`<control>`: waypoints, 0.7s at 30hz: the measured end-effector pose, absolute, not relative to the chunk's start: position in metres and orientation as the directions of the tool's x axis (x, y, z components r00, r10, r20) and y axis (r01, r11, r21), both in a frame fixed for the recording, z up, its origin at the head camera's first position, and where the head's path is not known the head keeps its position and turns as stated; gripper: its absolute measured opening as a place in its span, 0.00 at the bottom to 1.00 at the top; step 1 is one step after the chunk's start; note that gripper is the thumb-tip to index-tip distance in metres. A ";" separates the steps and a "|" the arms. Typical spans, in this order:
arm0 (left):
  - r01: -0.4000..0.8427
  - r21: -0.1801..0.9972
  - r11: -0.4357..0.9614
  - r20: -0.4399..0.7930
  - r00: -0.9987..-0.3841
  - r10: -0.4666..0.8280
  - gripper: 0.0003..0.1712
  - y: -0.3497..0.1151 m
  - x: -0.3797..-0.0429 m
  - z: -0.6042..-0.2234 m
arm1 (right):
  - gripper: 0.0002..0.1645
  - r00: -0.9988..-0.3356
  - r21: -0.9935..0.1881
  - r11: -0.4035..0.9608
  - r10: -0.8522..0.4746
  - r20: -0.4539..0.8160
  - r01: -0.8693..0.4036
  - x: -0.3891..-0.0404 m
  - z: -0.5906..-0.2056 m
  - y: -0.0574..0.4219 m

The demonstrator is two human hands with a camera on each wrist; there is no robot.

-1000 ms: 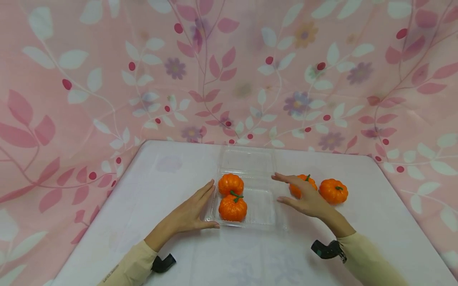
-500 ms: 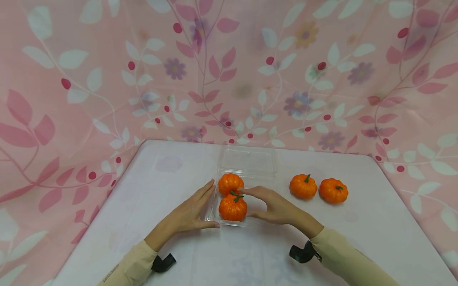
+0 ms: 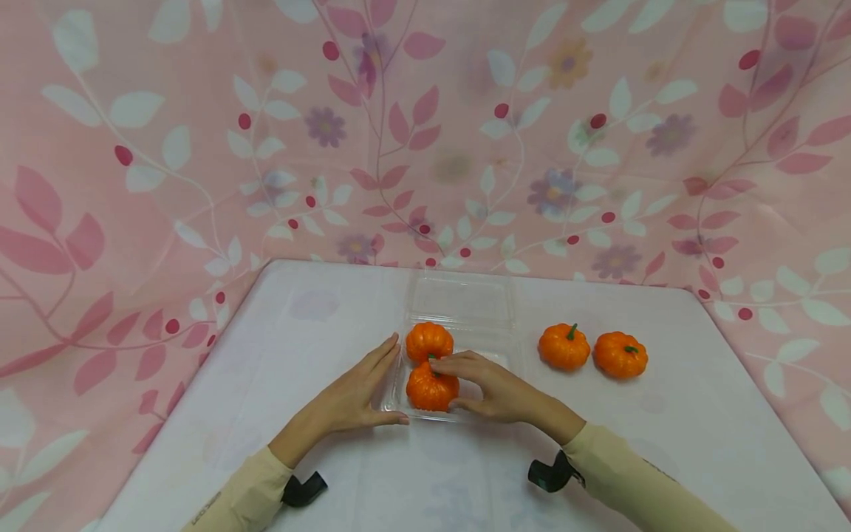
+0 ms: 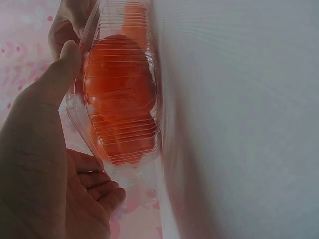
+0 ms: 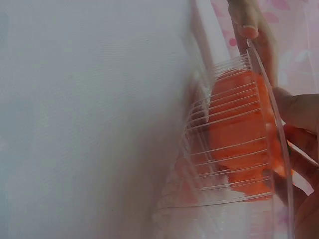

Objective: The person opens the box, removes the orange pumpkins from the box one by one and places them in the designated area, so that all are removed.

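Note:
Two orange toy pumpkins sit one behind the other in the left half of a clear plastic clamshell box (image 3: 488,358). My left hand (image 3: 355,388) lies spread at the box's left side and front corner, fingers mostly straight; in the left wrist view its thumb (image 4: 70,55) touches the rim. Over the front pumpkin (image 3: 428,389) my right hand (image 3: 488,388) holds its fingers at the top near the stem, with the thumb on the right side. The rear pumpkin (image 3: 428,341) nearly touches the front one. Ribbed plastic partly blurs the pumpkins in both wrist views.
Two more toy pumpkins, one (image 3: 564,347) and another (image 3: 620,355), stand on the table right of the box. The box's lid (image 3: 460,299) lies open toward the back. A floral pink cloth (image 3: 452,170) hangs behind the white table (image 3: 319,310).
My right hand has moved left from beside the right-hand pumpkins, over the box, and its fingers have closed in on the front pumpkin. The left hand and the pumpkins stay in place.

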State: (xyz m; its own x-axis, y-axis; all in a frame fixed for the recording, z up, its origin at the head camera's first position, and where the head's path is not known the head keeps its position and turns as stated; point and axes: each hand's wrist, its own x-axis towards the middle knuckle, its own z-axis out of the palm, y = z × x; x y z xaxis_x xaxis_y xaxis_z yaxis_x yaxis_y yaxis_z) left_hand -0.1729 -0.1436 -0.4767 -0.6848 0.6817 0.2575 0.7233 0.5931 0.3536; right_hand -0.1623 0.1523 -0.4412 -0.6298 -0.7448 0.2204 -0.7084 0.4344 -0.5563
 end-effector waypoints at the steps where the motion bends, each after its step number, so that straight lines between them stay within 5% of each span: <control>1: 0.726 0.349 0.592 0.263 -0.682 0.682 0.68 -0.144 -0.173 -0.477 | 0.36 -0.628 -0.557 0.432 -0.745 0.222 -0.710 -0.162 -0.442 0.152; 21: 0.705 0.386 0.595 0.236 -0.699 0.675 0.69 -0.143 -0.173 -0.476 | 0.45 -0.725 -0.644 0.484 -0.668 0.164 -0.592 -0.163 -0.457 0.152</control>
